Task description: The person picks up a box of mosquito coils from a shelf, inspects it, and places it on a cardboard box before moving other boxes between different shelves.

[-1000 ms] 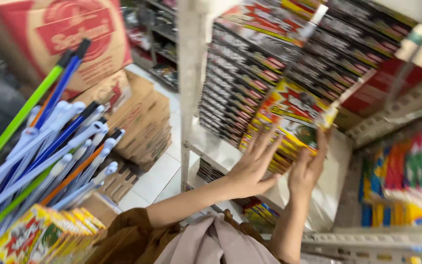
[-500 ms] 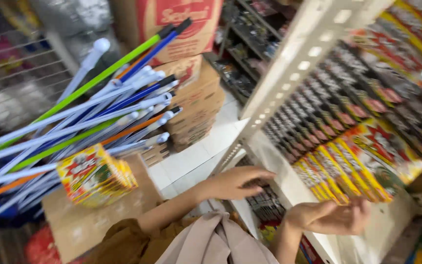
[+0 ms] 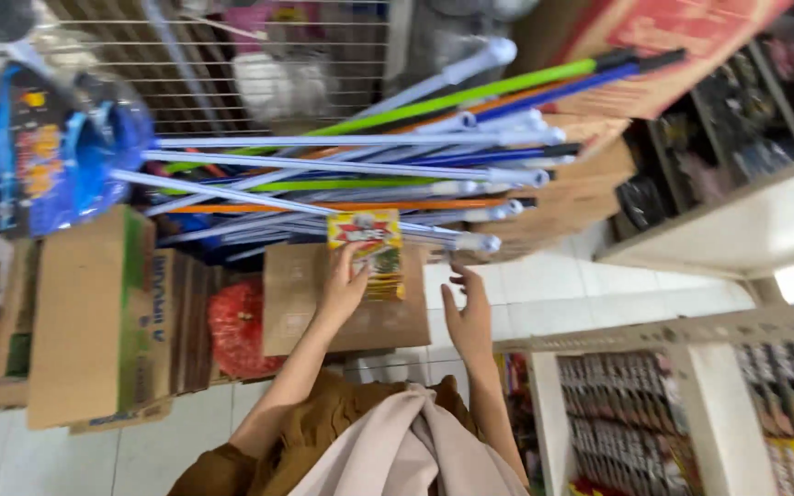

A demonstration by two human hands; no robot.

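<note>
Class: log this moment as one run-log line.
left hand: touching yellow-red packet stack | right hand: open, apart | stack on brown cardboard box

The flat yellow-and-red printed packets (image 3: 367, 253) look like glossy paper or film. The brown cardboard box (image 3: 342, 303) beneath them is matt and rough. The long coloured broom handles (image 3: 369, 170) shine like smooth plastic-coated tubing. The white floor tiles (image 3: 590, 285) are glossy.

Left hand (image 3: 342, 287) on yellow packets (image 3: 367, 253) atop cardboard box (image 3: 305, 317), right hand (image 3: 467, 317) open beside
</note>
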